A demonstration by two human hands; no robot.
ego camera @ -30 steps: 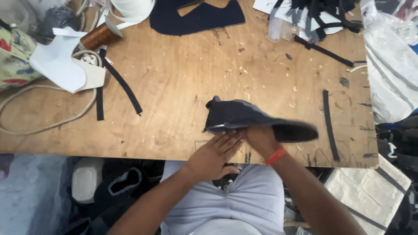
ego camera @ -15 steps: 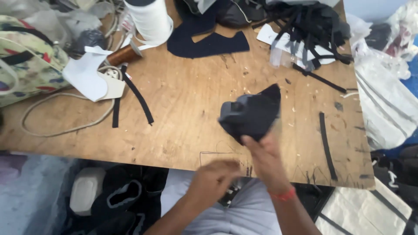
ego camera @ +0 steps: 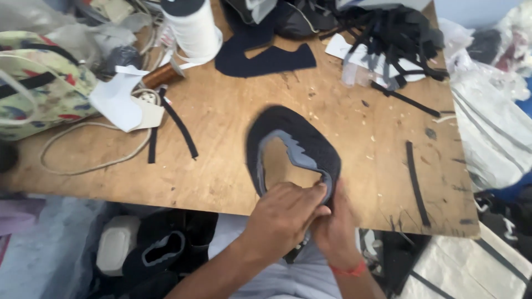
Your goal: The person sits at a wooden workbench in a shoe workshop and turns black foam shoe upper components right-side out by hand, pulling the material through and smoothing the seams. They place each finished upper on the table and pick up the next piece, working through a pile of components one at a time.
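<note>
Shoe upper (ego camera: 302, 145): dark, grey-edged, opened out flat at the near edge of the wooden table (ego camera: 221, 166)
Left hand (ego camera: 282, 218): fingers pinching the upper's near rim
Right hand (ego camera: 332, 230): gripping the same rim, touching the left hand
Nearby: black strip (ego camera: 415, 182) to the right, white spool (ego camera: 191, 25) at the far side

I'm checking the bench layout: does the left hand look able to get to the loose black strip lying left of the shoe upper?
Probably yes. The left hand is pinching the shoe upper with the right hand, but bare wood lies between it and the black strip, with nothing in the way.
</note>
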